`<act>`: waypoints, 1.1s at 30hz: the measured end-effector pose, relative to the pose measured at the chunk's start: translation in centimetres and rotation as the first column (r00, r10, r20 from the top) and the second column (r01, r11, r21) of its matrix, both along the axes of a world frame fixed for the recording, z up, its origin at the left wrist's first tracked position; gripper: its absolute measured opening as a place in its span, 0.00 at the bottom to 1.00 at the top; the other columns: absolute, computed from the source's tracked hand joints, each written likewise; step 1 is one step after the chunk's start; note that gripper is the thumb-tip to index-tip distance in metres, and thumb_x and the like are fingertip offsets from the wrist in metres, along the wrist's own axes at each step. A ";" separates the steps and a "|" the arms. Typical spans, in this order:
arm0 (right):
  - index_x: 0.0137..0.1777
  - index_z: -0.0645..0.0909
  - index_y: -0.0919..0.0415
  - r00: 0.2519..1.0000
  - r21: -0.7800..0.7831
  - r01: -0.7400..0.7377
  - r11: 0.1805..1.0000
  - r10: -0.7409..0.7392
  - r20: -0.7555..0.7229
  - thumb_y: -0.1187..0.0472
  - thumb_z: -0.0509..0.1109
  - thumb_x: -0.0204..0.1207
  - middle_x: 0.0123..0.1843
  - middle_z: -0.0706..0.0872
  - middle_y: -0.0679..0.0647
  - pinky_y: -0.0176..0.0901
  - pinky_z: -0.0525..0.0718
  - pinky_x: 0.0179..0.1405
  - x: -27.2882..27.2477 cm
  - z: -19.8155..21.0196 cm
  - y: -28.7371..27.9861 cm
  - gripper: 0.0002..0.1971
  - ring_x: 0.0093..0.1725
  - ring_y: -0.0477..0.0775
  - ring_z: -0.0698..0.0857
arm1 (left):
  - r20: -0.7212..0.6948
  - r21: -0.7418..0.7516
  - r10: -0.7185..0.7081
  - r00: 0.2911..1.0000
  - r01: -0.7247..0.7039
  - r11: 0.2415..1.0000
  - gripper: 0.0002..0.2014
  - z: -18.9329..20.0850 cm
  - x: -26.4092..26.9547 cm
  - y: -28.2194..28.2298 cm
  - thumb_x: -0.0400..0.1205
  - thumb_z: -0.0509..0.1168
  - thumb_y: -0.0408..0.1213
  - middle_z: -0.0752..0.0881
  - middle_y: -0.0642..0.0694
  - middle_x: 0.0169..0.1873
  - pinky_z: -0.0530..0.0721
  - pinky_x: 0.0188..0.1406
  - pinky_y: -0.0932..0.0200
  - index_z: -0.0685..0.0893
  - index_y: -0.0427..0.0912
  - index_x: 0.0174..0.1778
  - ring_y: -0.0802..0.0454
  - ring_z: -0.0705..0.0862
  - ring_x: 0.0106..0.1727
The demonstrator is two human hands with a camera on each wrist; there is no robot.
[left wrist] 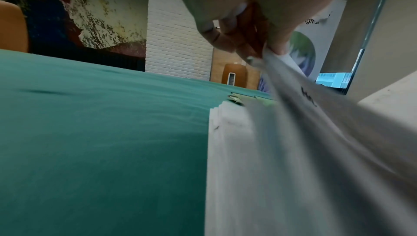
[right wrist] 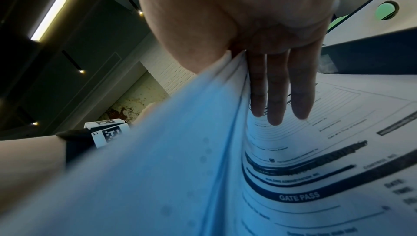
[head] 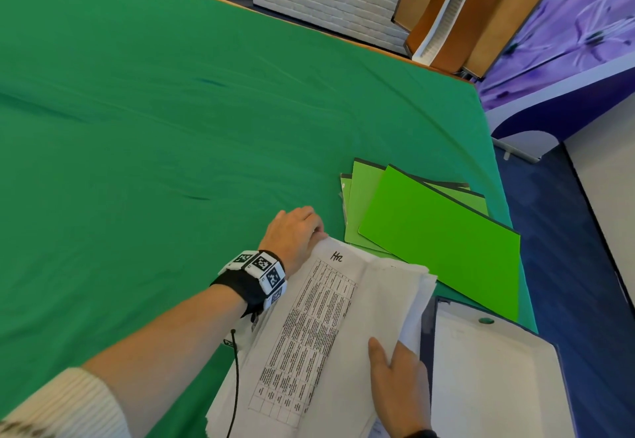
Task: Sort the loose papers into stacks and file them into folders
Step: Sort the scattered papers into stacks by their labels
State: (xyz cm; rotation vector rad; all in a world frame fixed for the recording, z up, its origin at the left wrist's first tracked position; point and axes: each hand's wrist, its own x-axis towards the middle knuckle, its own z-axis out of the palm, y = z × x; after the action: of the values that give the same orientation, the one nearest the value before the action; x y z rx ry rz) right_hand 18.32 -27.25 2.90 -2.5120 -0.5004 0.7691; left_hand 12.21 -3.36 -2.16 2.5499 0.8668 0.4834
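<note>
A: From the head view, where is the paper?

B: A bundle of papers (head: pixel 319 327) sits at the near edge of the green table (head: pixel 154 128), raised off a lower stack. The left hand (head: pixel 295 234) pinches its far corner; the right hand (head: pixel 398 386) clamps its near edge, thumb on top. Green folders (head: pixel 429 228) lie just beyond, and an open box file (head: pixel 494 369) is at the right.

A: And the left wrist view?

B: The left hand's fingers (left wrist: pixel 228 34) curl tight on the lifted corner of the sheets (left wrist: pixel 315 118) (handwriting shows on top), above the lower stack (left wrist: pixel 230 150).

A: The right wrist?

B: Fingers (right wrist: pixel 277 88) lie straight under the lifted sheets (right wrist: pixel 169 150), over a printed "GATE PASS" form (right wrist: pixel 315 177); the thumb presses from the other side.
</note>
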 end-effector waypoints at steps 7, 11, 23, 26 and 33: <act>0.66 0.77 0.66 0.999 -0.026 -0.003 1.000 0.004 0.040 0.53 0.61 0.84 0.57 0.85 0.63 0.44 0.75 0.51 0.0 -0.5 -0.1 0.19 0.46 0.55 0.74 | -0.039 -0.038 -0.022 0.999 0.021 0.999 0.20 -0.1 -2.0 -1.2 0.85 0.53 0.55 0.88 0.55 0.52 0.85 0.46 0.55 0.89 0.52 0.53 0.54 0.86 0.48; 0.63 0.78 0.63 0.998 0.001 -0.027 1.000 0.027 0.053 0.53 0.60 0.84 0.51 0.85 0.59 0.44 0.76 0.49 -0.2 -0.8 0.0 0.16 0.45 0.55 0.77 | -0.095 -0.070 -0.073 0.993 0.066 0.995 0.23 -0.2 -3.9 -2.6 0.82 0.56 0.61 0.80 0.52 0.70 0.80 0.65 0.45 0.85 0.52 0.62 0.50 0.80 0.66; 0.75 0.70 0.56 0.981 0.055 -0.127 0.990 0.117 0.157 0.55 0.68 0.80 0.61 0.87 0.58 0.47 0.82 0.56 -1.5 -1.3 0.2 0.24 0.57 0.59 0.85 | 0.131 -0.888 -0.032 0.991 0.131 0.441 0.21 1.2 -7.8 -12.3 0.81 0.53 0.67 0.75 0.59 0.73 0.76 0.72 0.55 0.67 0.72 0.71 0.66 0.81 0.64; 0.83 0.48 0.45 0.984 0.173 -0.129 0.976 0.105 0.143 0.51 0.73 0.75 0.66 0.85 0.54 0.51 0.85 0.54 -1.8 -1.0 0.4 0.44 0.56 0.58 0.87 | 0.152 -0.883 -0.046 0.987 0.157 0.443 0.23 1.2 -7.1 -13.0 0.81 0.53 0.68 0.80 0.60 0.64 0.88 0.56 0.50 0.71 0.71 0.72 0.61 0.89 0.49; 0.76 0.56 0.53 0.955 0.232 -0.137 0.963 0.066 0.290 0.68 0.72 0.75 0.73 0.75 0.58 0.43 0.79 0.52 -1.8 -0.7 0.6 0.36 0.51 0.56 0.83 | 0.091 -0.829 -0.052 0.995 0.104 0.549 0.38 0.7 -6.5 -12.7 0.72 0.50 0.79 0.83 0.60 0.60 0.87 0.55 0.53 0.72 0.61 0.73 0.62 0.88 0.50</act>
State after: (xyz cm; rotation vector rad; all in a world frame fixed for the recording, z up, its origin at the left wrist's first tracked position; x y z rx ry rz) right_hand 16.55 -26.68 2.15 -2.3789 -0.7789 0.3572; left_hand 5.71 -16.09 -1.50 1.6452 0.7084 0.0508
